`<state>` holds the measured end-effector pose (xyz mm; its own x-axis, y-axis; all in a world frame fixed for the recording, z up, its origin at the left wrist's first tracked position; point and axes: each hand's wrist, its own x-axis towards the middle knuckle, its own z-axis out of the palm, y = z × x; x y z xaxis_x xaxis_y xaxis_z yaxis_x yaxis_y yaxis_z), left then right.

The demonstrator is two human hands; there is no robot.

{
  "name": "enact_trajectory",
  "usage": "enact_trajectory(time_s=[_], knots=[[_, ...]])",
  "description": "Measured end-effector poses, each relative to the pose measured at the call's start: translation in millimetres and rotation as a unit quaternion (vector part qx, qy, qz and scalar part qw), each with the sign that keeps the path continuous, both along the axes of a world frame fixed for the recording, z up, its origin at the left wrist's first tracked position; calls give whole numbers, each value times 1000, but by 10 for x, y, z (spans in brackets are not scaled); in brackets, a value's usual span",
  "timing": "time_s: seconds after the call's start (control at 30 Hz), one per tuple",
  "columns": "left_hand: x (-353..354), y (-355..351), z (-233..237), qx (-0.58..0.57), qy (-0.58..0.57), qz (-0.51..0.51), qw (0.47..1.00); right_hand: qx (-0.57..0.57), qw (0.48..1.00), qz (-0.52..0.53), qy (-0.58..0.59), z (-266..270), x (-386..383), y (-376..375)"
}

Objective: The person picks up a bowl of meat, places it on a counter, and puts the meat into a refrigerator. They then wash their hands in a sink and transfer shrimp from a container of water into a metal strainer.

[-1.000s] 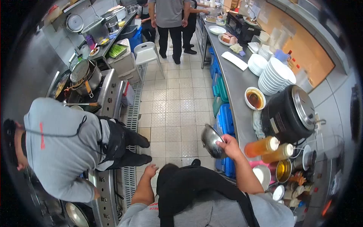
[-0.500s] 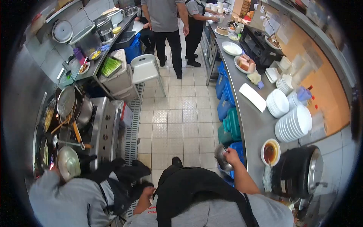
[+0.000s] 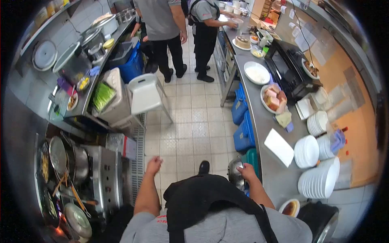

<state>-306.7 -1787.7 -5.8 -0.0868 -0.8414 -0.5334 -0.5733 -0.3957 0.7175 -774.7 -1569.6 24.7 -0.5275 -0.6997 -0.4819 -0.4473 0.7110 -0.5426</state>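
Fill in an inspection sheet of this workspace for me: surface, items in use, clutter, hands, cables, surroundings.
Surface: steel counter on the right, dishes along its wall side.
Items in use: metal bowl, held beside the counter's edge; contents cannot be made out.
Clutter: rectangular white plate, stacked plates, stacked bowls, bowl of brown sauce.
Hands: right hand grips the metal bowl at its rim; left hand is over the floor, nothing seen in it.
Cables: dark cable hanging along the right wall.
Surroundings: white chair at the aisle's left side; other people farther up; stove at left, orange glow by its pans.
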Motion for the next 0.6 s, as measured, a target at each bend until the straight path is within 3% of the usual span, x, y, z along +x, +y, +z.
enact_trajectory(time_s=[0.07, 0.13, 0.2, 0.23, 0.27, 0.3, 0.33, 0.43, 0.5, 0.57, 0.6], knots=[[5, -19, -361, 76, 8, 0, 997, -2, 999, 25, 37, 31, -144, -618], [-47, 161, -154, 124, 34, 92, 987, -10, 992, 124, 12, 232, -252, -1194], [289, 361, -629, 149, 18, 145, 978, 18, 994, 110, 4, 492, -264, -1795], [869, 587, -1503, -10, -61, -101, 993, 38, 995, 97, -5, 552, -292, -2070], [713, 646, -1022, 227, -62, 127, 964, 35, 995, 94, -4, 406, -373, -2282], [869, 737, -1083, 231, -127, -31, 964, 33, 993, 116, -2, 69, -488, -2479], [977, 762, -1143, 239, -142, -114, 954, 28, 991, 133, 4, -155, -597, -2702], [1005, 519, -1118, 307, -142, -169, 926, 39, 985, 149, 72, -338, -662, -3150], [1006, 126, -1259, 297, -149, -240, 912, 47, 988, 134, 58, -474, -702, -3349], [935, -437, -1422, 264, -154, -358, 882, 62, 987, 138, 46, -481, -808, -3475], [858, -816, -1506, 263, -142, -449, 842, 53, 991, 118, 34, -484, -835, -3556]])
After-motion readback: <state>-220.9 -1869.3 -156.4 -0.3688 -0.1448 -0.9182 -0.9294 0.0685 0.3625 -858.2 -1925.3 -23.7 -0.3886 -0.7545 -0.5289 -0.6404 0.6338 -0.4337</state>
